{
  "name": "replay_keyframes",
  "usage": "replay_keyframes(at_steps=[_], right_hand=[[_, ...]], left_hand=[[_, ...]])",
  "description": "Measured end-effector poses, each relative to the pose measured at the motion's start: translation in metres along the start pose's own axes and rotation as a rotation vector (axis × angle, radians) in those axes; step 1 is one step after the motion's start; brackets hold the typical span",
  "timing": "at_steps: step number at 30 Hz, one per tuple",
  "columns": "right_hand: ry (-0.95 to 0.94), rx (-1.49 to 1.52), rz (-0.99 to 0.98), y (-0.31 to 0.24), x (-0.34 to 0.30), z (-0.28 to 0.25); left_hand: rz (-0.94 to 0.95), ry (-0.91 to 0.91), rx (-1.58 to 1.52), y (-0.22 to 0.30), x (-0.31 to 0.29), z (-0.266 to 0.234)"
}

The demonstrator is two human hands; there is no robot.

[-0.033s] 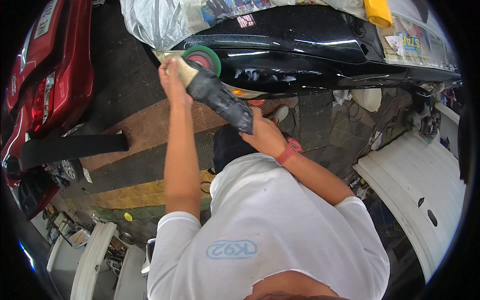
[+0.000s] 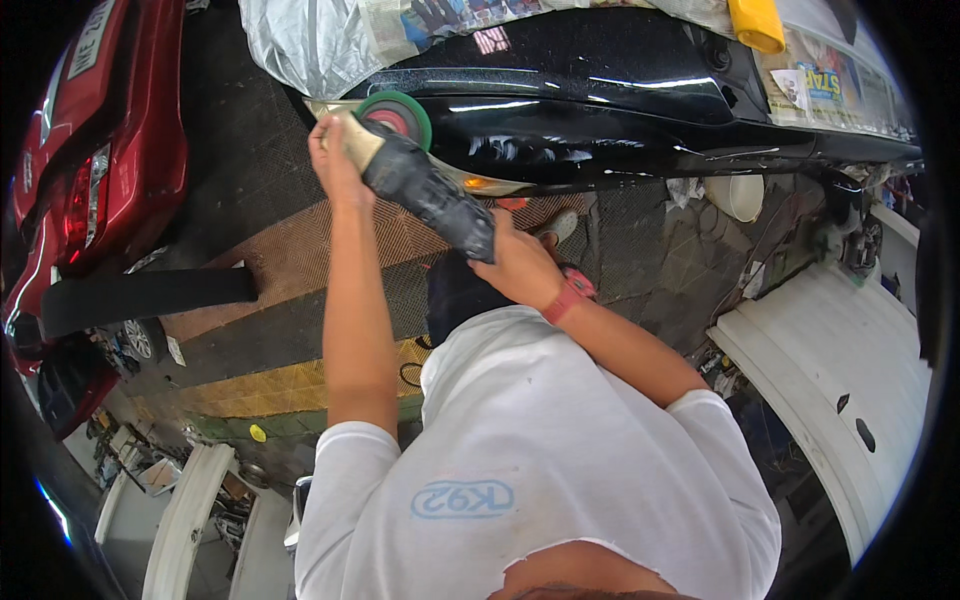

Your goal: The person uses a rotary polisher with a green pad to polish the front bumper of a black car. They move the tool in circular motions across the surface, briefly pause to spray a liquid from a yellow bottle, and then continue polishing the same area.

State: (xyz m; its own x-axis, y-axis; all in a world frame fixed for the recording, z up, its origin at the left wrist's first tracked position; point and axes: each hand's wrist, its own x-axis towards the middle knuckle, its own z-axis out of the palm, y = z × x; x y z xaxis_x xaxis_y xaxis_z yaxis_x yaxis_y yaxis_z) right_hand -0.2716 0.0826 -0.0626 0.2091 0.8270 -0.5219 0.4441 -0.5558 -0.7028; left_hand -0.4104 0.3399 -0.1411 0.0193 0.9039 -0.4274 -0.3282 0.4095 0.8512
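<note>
A power polisher (image 2: 432,192) with a dark, scuffed body and a tan head slants across in front of me, held in both hands. My left hand (image 2: 338,168) is closed around its tan head. The rear end of the body sits in the grip of my right hand (image 2: 522,262). A round pad (image 2: 418,108), green-rimmed with a pinkish centre, is at the headlight end of a glossy black car (image 2: 610,70); whether it touches the surface I cannot tell. Part of the headlight (image 2: 492,187), with an orange section, shows beside the tool. Whitish smears mark the black paint to its right.
Silver sheeting (image 2: 315,50) and newspaper (image 2: 455,12) cover parts of the black car. A yellow object (image 2: 757,25) rests on top. A red car (image 2: 130,130) stands left, near a long black piece (image 2: 150,300). A large white panel (image 2: 830,390) lies right.
The polisher and both my hands have shifted slightly left. Its pad has moved left along the car's front corner. Both grips stay closed.
</note>
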Motion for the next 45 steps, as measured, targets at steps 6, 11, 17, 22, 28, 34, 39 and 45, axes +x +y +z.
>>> replay_keyframes(at_steps=[6, 11, 17, 22, 28, 34, 39, 45], right_hand=[[-0.052, -0.072, -0.056, -0.017, 0.029, 0.024], [0.021, -0.064, -0.008, 0.026, -0.008, 0.003], [0.229, 0.042, 0.206, 0.096, -0.118, -0.055], [0.415, 0.138, 0.309, 0.140, -0.172, -0.077], [0.326, 0.171, 0.151, 0.137, -0.136, -0.040], [0.151, 0.123, -0.130, 0.076, -0.044, -0.009], [0.122, 0.102, -0.104, 0.068, -0.033, -0.024], [0.244, 0.120, -0.125, 0.153, -0.110, -0.075]], left_hand=[[0.018, 0.117, 0.063, 0.008, 0.030, -0.044], [0.001, 0.028, 0.103, -0.007, -0.028, 0.001], [-0.144, -0.364, -0.002, -0.039, -0.145, 0.101], [-0.099, -0.782, 0.198, -0.043, -0.197, 0.182], [-0.143, -0.580, 0.082, -0.051, -0.154, 0.128], [0.215, -0.171, 0.330, -0.030, -0.027, 0.011], [0.127, -0.112, 0.285, -0.014, -0.035, 0.037], [0.029, -0.250, 0.184, -0.054, -0.142, 0.135]])
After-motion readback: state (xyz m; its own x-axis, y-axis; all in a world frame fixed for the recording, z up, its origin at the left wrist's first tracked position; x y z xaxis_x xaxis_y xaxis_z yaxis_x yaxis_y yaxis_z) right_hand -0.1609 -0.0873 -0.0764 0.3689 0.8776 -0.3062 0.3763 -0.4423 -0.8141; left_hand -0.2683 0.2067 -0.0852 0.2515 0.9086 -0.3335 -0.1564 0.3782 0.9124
